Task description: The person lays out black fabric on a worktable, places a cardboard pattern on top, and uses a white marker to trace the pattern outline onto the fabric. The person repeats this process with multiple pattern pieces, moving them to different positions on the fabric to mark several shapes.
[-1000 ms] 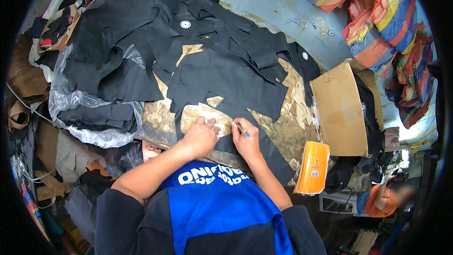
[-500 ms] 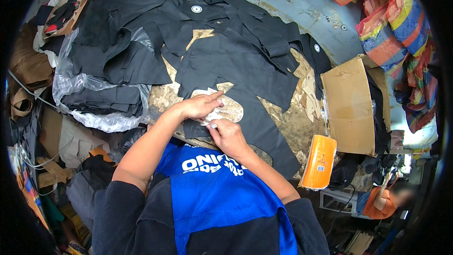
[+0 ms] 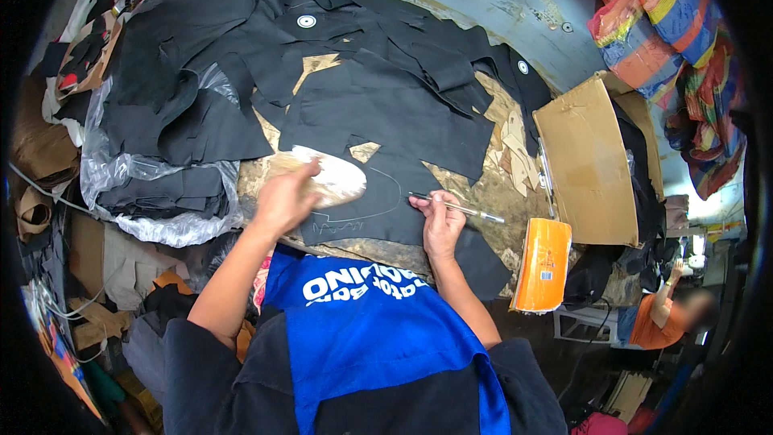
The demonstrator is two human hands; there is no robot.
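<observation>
My left hand (image 3: 283, 196) grips a pale, rounded pattern template (image 3: 338, 178), lifted at a slant over the black material (image 3: 378, 121). Motion blurs the fingers and the template's left end. To the right of it, a thin light outline (image 3: 398, 190) with a curved end shows on the black piece, and a zigzag scribble lies near its lower edge. In my right hand (image 3: 441, 219) is a slim pen (image 3: 471, 211), pinched between thumb and fingers, its dark end toward the outline and its clear barrel pointing right.
Black sheets and scraps cover the worn table. An open cardboard box (image 3: 588, 163) stands at the right, with an orange packet (image 3: 542, 266) before it. Clear plastic (image 3: 161, 229) wraps stacked black pieces at left. Another person (image 3: 656, 318) is at the far right.
My left hand has lifted the template and drawn it left, uncovering the outline. My right hand has moved right and up with the pen, away from the template.
</observation>
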